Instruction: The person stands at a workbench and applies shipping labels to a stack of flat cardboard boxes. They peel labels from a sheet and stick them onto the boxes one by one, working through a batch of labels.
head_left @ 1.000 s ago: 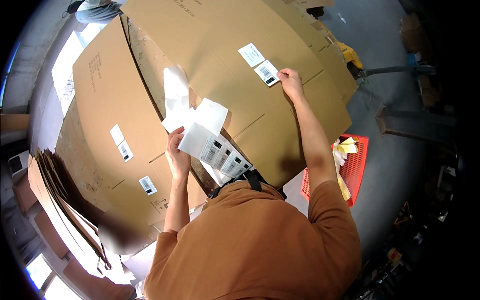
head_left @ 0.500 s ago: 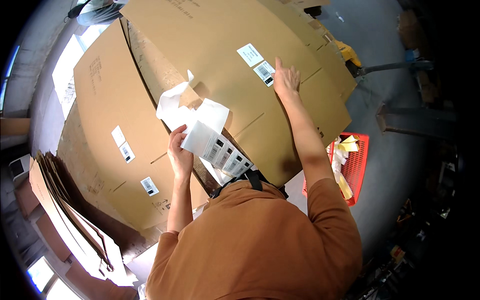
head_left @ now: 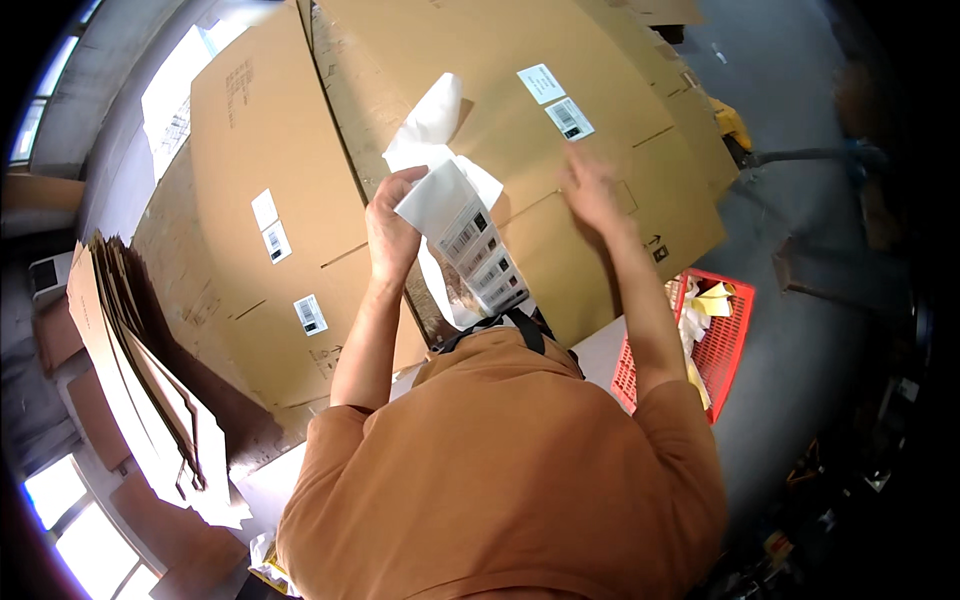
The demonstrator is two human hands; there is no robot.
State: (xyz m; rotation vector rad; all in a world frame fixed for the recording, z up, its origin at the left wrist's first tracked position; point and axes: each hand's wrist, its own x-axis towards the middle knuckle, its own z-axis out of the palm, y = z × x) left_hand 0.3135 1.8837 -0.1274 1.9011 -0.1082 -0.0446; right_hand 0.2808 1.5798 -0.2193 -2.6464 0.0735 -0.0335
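My left hand point(head_left: 393, 228) pinches a strip of white label sheets point(head_left: 478, 255) printed with barcodes. Curled white backing paper point(head_left: 430, 115) rises beyond that hand. Blurred by motion, my right hand point(head_left: 593, 192) is over the large flat cardboard sheet point(head_left: 520, 150) on the right, just nearer than its two white labels. One of those, a barcode label point(head_left: 569, 119), sits close below a text label point(head_left: 541, 84). A second flat cardboard sheet point(head_left: 290, 150) lies to the left, bearing a separate barcode label point(head_left: 310, 315) and another pair of labels.
At the right stands a red plastic basket point(head_left: 735, 345) with crumpled white and yellow paper in it. A stack of folded cardboard point(head_left: 140, 370) leans at the left. Yellow equipment point(head_left: 732, 125) with a dark bar shows beyond the right sheet's edge.
My right hand has drawn back toward me from the barcode label on the right sheet. My left hand, still gripping the label strip, has risen a little. The view has shifted slightly.
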